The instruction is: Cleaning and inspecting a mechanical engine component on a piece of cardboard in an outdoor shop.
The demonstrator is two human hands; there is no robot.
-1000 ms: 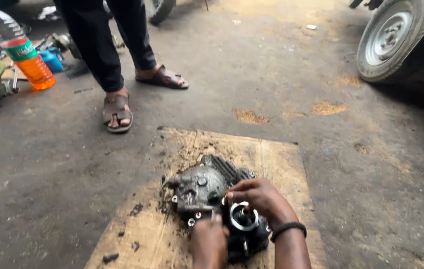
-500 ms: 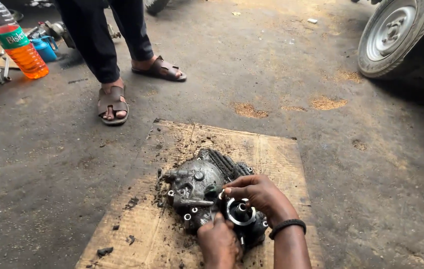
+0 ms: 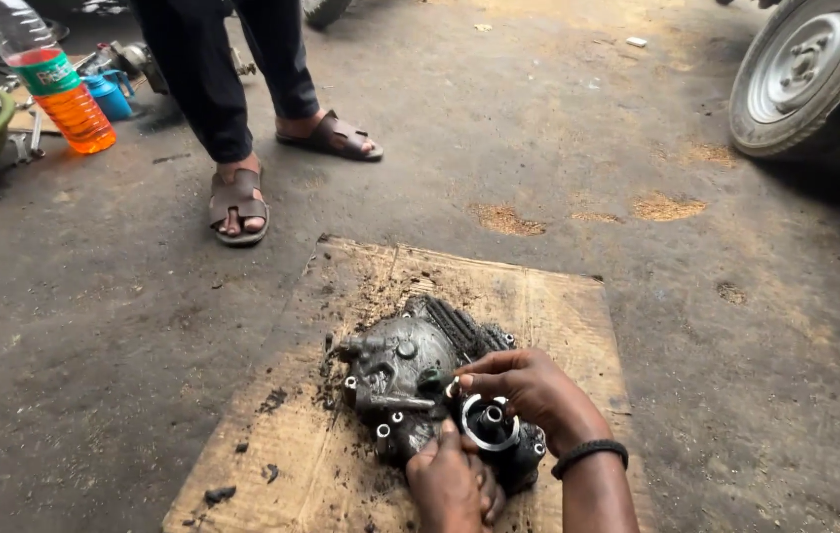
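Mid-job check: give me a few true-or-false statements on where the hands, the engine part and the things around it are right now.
1. Both hands, left and right, are on the engine part. True.
2. The engine part lies on bare concrete. False: it lies on a cardboard sheet.
3. A bottle of orange liquid stands at upper left. True.
4. The bystander is barefoot. False: sandals.
5. A wheel shows at upper right. True.

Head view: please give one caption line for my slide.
Two hands work on a greasy engine part lying on cardboard.
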